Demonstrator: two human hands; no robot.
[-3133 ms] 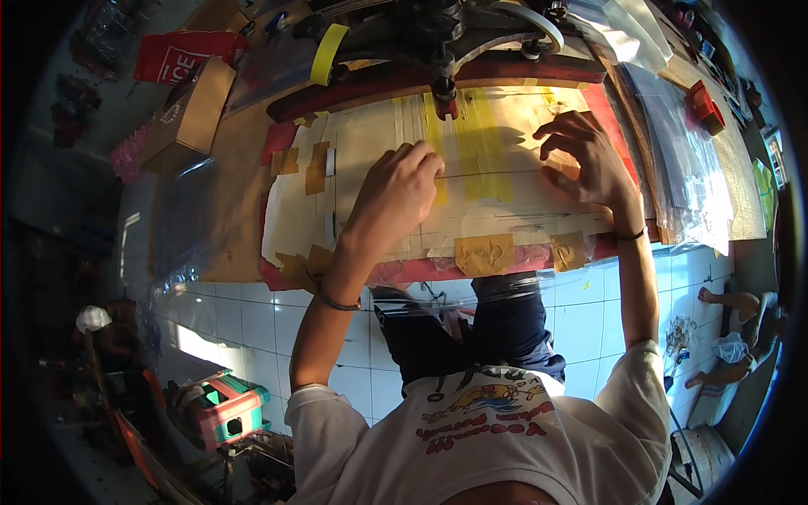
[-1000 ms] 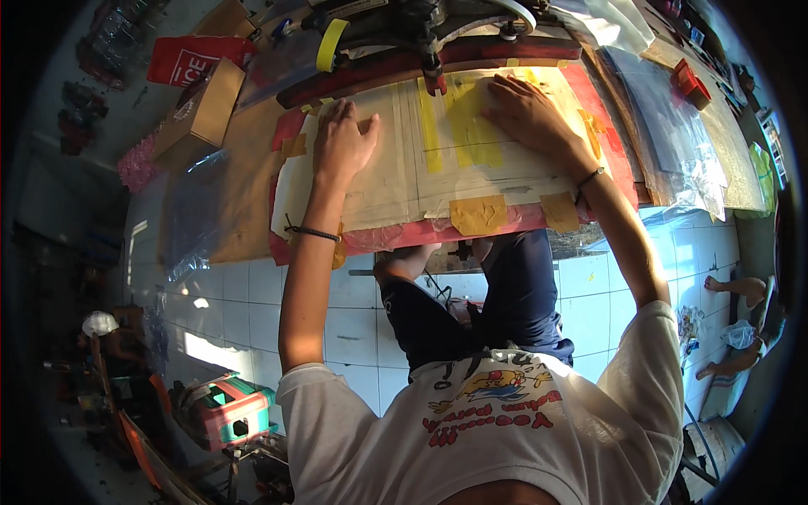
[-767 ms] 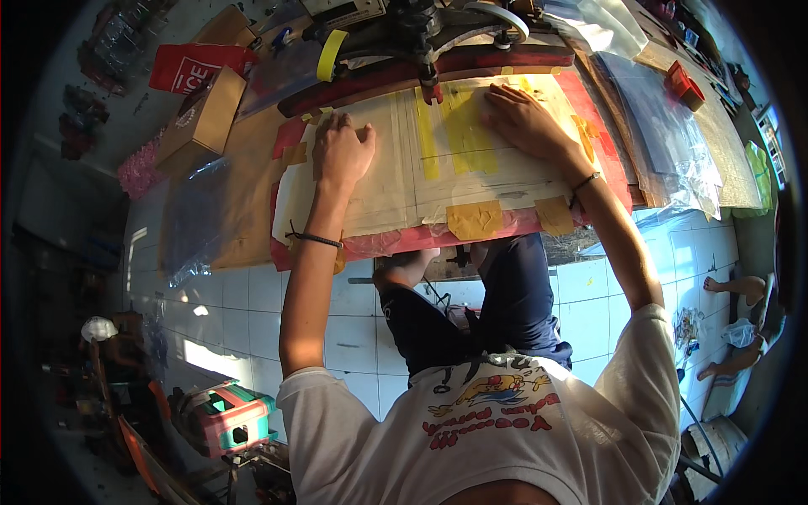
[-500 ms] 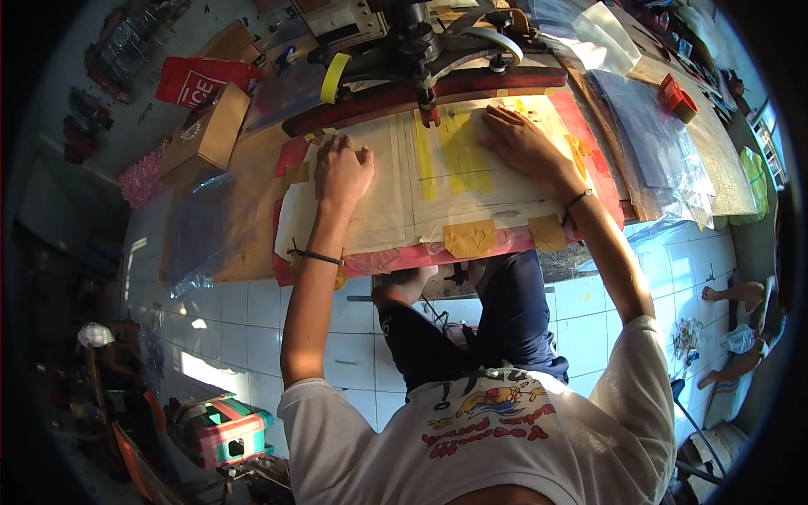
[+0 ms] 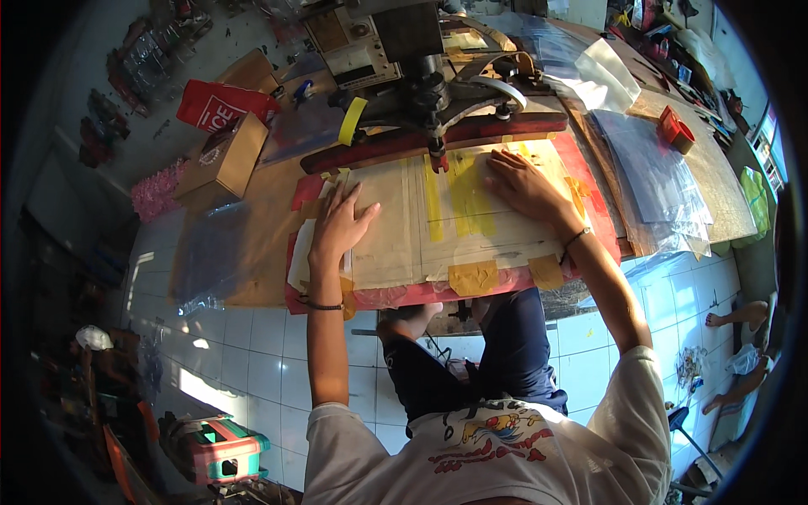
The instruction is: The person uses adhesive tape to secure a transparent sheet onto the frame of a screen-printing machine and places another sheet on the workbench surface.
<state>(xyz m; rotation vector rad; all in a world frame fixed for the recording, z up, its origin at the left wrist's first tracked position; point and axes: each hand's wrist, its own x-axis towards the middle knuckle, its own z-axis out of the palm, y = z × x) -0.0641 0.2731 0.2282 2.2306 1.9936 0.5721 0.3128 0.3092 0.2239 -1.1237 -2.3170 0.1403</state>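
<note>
A flat, pale board (image 5: 387,240) with a red border lies before me, patched with yellow and tan tape. My left hand (image 5: 339,227) rests palm down on its left part, fingers stretched out, holding nothing. On the right part, beside the yellow tape (image 5: 468,198), my right hand (image 5: 526,187) also lies flat with its fingers extended. Just beyond both hands, a dark red bar (image 5: 505,129) of a metal press (image 5: 431,93) spans the board's far edge. A small red fitting (image 5: 438,162) hangs from the press over the board.
Clear plastic sheets (image 5: 652,164) lie right, under a red tape dispenser (image 5: 676,130). At left stand a cardboard box (image 5: 227,160), a red bag (image 5: 220,105) and more plastic sheeting (image 5: 215,248). A red-green stool (image 5: 225,450) stands on the tiled floor. Another person's legs (image 5: 741,320) show at far right.
My left hand has shifted slightly nearer me on the board and its fingers have straightened. My right hand stays near the same spot. The whole view has tilted, showing more of the press.
</note>
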